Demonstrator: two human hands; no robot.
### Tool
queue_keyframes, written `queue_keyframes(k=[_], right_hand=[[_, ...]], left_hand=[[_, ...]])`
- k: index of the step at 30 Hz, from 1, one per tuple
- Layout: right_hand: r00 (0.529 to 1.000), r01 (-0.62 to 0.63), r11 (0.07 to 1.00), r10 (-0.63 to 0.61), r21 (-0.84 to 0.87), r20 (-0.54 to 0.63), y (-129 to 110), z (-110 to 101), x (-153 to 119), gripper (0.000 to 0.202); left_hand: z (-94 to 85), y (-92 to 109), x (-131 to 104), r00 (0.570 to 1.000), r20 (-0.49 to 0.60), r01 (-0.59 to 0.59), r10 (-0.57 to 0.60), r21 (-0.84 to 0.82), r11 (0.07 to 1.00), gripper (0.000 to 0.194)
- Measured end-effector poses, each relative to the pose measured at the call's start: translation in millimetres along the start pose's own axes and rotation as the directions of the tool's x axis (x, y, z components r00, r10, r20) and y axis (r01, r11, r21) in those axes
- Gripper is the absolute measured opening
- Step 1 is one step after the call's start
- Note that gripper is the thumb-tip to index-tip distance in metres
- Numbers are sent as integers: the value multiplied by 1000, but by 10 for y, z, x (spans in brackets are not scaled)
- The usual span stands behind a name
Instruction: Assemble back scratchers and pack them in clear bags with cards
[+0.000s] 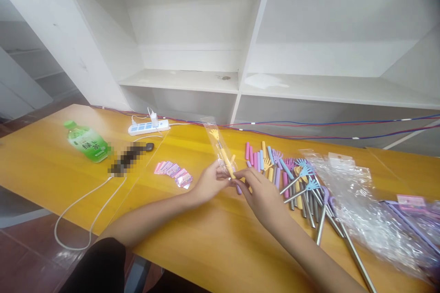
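Nearest the camera, the dark cloth (pixel 98 268) of the person's clothing is seen, with the left forearm (pixel 147 217) and right forearm (pixel 316 249) extended over the glossy yellow-orange tabletop (pixel 192 247) toward a yellow scratcher (pixel 226 160), hand-shaped at its tip and lying inside a clear bag (pixel 208 124). The bag is gripped around the lower handle by the left hand (pixel 211 183), its fingers curled in; the handle's lower end is pinched narrowly between the thumb and fingers of the right hand (pixel 263 194). To the right of the scratcher, colored tubes (pixel 255 160), metal rods (pixel 320 226) and blue scratcher heads (pixel 306 171) are spread in a loose cluster, and beyond them a heap of clear packaging (pixel 360 206) is piled. To its left, small pink and purple cards (pixel 173 171) are fanned out; farther left, a pixelated object (pixel 127 160) and a green-capped bottle (pixel 87 142) are seen. Behind it and to the left, a white power strip (pixel 148 127) is set near the back edge, with plugs inserted. Directly behind it, red and blue cables (pixel 275 132) are strung along the foot of white shelving (pixel 192 78), whose surface is marked by scuffs. At far left below the tabletop, reddish floor tiles (pixel 32 247) are visible.
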State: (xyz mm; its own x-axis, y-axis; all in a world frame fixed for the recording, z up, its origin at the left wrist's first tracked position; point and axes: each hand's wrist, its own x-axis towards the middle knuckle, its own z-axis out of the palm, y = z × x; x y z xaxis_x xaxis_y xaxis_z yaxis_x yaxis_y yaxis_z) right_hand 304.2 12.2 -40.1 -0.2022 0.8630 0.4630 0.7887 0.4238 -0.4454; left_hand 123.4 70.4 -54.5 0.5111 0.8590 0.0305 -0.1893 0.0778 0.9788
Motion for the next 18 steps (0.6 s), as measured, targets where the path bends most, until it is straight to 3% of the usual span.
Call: queue_keyframes(k=[3, 13, 18], right_hand=[[999, 23, 999, -25, -44, -32, 11, -15, 1, 23], [994, 41, 994, -50, -100, -94, -10, -32, 9, 25], [999, 42, 998, -41, -52, 13, -55, -109, 29, 26]], left_hand=[[60, 0, -54, 999, 44, 9, -8, -15, 1000, 56], [91, -121, -111, 999, 33, -2, 1, 6, 1000, 47], [20, -86, -59, 1000, 4, 17, -18, 30, 999, 45]])
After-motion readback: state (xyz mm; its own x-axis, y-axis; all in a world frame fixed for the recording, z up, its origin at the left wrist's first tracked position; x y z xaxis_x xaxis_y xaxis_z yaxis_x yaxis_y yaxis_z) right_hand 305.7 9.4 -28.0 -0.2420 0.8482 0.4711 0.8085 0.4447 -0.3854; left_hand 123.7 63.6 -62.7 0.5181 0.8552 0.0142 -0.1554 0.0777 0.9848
